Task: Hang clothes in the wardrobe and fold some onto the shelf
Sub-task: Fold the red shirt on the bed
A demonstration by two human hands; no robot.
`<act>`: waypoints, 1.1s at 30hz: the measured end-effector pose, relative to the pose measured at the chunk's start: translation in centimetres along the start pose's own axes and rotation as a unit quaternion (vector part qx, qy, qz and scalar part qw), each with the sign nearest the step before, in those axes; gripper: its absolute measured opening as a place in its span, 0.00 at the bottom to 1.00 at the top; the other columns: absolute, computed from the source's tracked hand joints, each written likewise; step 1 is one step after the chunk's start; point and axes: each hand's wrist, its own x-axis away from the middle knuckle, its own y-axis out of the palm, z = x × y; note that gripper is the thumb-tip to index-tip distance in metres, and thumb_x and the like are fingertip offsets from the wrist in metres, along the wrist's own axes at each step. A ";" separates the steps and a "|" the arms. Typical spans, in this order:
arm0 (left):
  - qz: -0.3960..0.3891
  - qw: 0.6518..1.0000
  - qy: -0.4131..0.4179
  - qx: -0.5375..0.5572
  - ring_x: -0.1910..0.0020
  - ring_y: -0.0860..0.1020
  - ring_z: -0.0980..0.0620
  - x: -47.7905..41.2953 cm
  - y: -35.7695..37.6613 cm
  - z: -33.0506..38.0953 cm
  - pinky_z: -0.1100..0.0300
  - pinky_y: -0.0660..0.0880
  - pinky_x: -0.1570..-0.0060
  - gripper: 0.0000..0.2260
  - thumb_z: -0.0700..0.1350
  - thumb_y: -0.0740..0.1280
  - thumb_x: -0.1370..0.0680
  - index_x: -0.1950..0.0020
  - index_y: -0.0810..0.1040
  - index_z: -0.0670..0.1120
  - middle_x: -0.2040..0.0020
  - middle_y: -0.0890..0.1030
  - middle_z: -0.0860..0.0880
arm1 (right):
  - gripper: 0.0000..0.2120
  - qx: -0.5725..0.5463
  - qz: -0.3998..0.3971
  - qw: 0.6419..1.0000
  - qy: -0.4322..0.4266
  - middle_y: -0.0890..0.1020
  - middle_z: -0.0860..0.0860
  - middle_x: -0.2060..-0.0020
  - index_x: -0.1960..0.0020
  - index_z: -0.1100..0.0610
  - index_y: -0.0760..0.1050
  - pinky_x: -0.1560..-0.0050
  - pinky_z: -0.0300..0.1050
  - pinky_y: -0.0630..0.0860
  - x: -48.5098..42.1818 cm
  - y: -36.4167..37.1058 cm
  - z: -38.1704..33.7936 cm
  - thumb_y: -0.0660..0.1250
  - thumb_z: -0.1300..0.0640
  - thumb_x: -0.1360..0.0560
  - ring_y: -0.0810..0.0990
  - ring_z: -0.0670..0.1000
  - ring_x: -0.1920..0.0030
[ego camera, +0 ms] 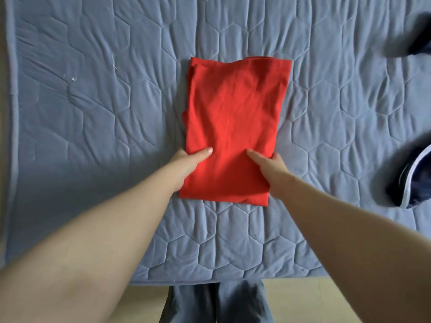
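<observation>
Two bare forearms (93, 229) reach over the quilted blue bedcover (93, 113). The left hand (186, 165) and right hand (274, 170) each pinch a side edge of the folded red garment (233, 108), thumbs on top and fingers tucked beneath (mostly hidden). It lies flat mid-bed. Folding looks nearly finished. The next move probably calls for one more fold, or a level lift toward the shelf.

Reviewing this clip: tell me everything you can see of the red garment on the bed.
The red garment is plain, soft-looking cloth folded into a tall rectangle, with layered edges showing at its far left corner and along its left side. It lies flat and lightly creased on the quilted blue bedcover. The left hand grips its near left edge, thumb on top. The right hand holds the near right edge. Nothing else touches it.
</observation>
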 end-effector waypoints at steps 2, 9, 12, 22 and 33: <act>-0.028 0.998 -0.018 -0.044 0.52 0.79 0.49 0.9 0.0 -2.7 0.57 0.74 0.48 0.21 0.56 0.73 0.31 0.44 0.77 0.45 0.51 0.81 0.48 | 0.23 0.022 -0.007 1.000 0.008 0.80 0.55 0.45 0.38 0.61 0.72 0.41 0.50 0.76 0.9 0.0 1.8 0.72 0.52 0.29 0.79 0.54 0.46; -0.073 0.990 -0.073 -0.100 0.48 0.77 0.49 3.3 -0.3 -8.6 0.59 0.71 0.48 0.21 0.49 0.75 0.32 0.42 0.75 0.44 0.45 0.79 0.46 | 0.14 0.005 -0.071 0.994 0.087 0.81 0.54 0.53 0.42 0.58 0.74 0.60 0.37 0.76 4.7 -1.8 6.8 0.69 0.62 0.27 0.78 0.48 0.61; -0.100 0.970 -0.119 -0.186 0.44 0.74 0.48 4.7 -0.7 -10.4 0.60 0.69 0.45 0.27 0.44 0.77 0.35 0.39 0.73 0.40 0.42 0.77 0.47 | 0.12 0.092 -0.081 0.984 0.126 0.79 0.50 0.64 0.47 0.58 0.76 0.78 0.32 0.71 7.1 -2.9 8.8 0.71 0.64 0.30 0.76 0.46 0.66; -0.123 0.981 -0.071 0.136 0.72 0.82 0.51 2.8 -0.2 -0.5 0.58 0.79 0.72 0.07 0.46 0.70 0.27 0.53 0.79 0.43 0.69 0.83 0.47 | 0.10 -0.099 -0.039 0.994 0.039 0.82 0.51 0.69 0.51 0.57 0.77 0.61 0.45 0.81 3.4 -1.1 0.6 0.73 0.56 0.31 0.81 0.48 0.70; -0.008 0.958 0.205 0.202 0.64 0.82 0.59 9.5 -4.4 8.8 0.67 0.76 0.65 0.07 0.43 0.75 0.31 0.56 0.80 0.47 0.66 0.84 0.55 | 0.04 -0.226 -0.015 0.968 -0.104 0.79 0.41 0.77 0.62 0.52 0.76 0.71 0.34 0.70 9.5 -2.5 -9.2 0.69 0.56 0.29 0.76 0.40 0.76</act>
